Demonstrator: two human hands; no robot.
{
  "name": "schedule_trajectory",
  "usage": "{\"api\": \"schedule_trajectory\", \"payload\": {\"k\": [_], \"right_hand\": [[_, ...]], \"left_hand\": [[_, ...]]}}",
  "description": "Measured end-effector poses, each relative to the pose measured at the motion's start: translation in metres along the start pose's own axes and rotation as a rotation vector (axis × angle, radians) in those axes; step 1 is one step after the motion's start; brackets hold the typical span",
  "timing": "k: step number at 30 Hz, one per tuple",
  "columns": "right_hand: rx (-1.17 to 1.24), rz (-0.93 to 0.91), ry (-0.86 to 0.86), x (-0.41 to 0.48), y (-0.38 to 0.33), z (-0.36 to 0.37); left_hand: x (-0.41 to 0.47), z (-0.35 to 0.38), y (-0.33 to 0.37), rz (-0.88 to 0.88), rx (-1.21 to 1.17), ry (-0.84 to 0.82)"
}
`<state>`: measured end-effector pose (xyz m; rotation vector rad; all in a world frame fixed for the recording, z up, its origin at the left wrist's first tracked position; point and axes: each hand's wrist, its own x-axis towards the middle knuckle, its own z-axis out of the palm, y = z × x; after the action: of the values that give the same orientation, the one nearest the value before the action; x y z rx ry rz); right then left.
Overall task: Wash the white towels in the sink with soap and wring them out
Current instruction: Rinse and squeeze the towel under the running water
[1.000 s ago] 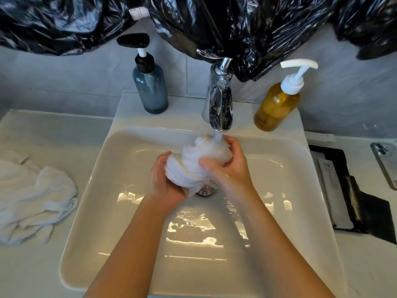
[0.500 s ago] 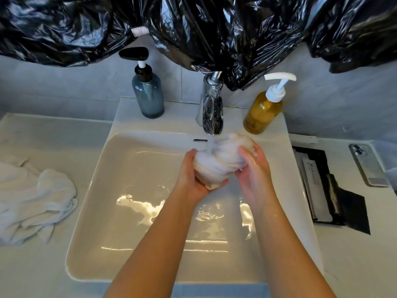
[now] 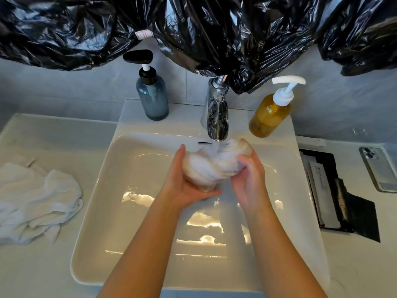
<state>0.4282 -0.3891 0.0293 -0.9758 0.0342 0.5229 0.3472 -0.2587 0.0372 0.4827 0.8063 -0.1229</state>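
As left hand (image 3: 184,186) and right hand (image 3: 250,179) grip towel (image 3: 212,166), sink rim (image 3: 95,198) well apart

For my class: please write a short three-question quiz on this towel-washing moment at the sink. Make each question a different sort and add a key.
1. True or false: the left hand and the right hand both grip the bunched towel under the faucet.
2. What colour is the pump bottle to the right of the faucet? A) blue-grey B) amber C) clear
3. Fill in: a second white towel lies on the ____ to the left of the sink.

Key: 1 true; 2 B; 3 counter.
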Motion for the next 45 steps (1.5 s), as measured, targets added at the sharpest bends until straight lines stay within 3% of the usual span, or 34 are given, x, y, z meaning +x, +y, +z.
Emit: {"api": "schedule_trajectory", "payload": {"k": [4, 11, 14, 17, 24, 26, 28, 31, 34, 39, 45], "right_hand": [[0.144, 0.093, -0.058, -0.007, 0.016, 0.018], [0.096, 0.353, 0.072, 0.001, 0.026, 0.047], [0.080, 0.373, 0.079, 0.009, 0.023, 0.056], [0.057, 0.357, 0.124, 0.016, 0.014, 0.054], [0.059, 0.268, 0.347, 0.017, 0.006, 0.022], [0.019, 0.233, 0.375, 0.019, 0.003, 0.018], [-0.002, 0.171, 0.356, 0.019, -0.001, 0.017], [-0.033, 0.054, 0.224, 0.018, -0.001, 0.016], [-0.075, 0.058, 0.140, 0.018, 0.001, 0.022], [0.005, 0.280, 0.148, 0.007, 0.012, 0.042], [-0.189, 0.273, 0.195, 0.001, 0.013, 0.056]], "left_hand": [[-0.015, -0.031, 0.009, 0.012, -0.060, -0.096], [-0.018, -0.048, -0.001, 0.173, -0.106, 0.022], [-0.016, -0.050, -0.001, 0.112, -0.177, -0.038], [-0.014, -0.043, 0.003, 0.048, -0.104, -0.096], [0.014, -0.018, -0.010, 0.519, 0.221, 0.011], [0.018, -0.008, -0.015, 0.412, 0.275, 0.058], [0.018, -0.001, -0.017, 0.150, 0.315, 0.068], [0.016, -0.001, -0.016, -0.062, 0.243, 0.033], [0.013, -0.006, -0.012, 0.067, 0.157, 0.059], [0.003, -0.024, -0.015, 0.393, 0.134, 0.108], [-0.012, -0.023, -0.011, 0.173, -0.011, -0.003]]}}
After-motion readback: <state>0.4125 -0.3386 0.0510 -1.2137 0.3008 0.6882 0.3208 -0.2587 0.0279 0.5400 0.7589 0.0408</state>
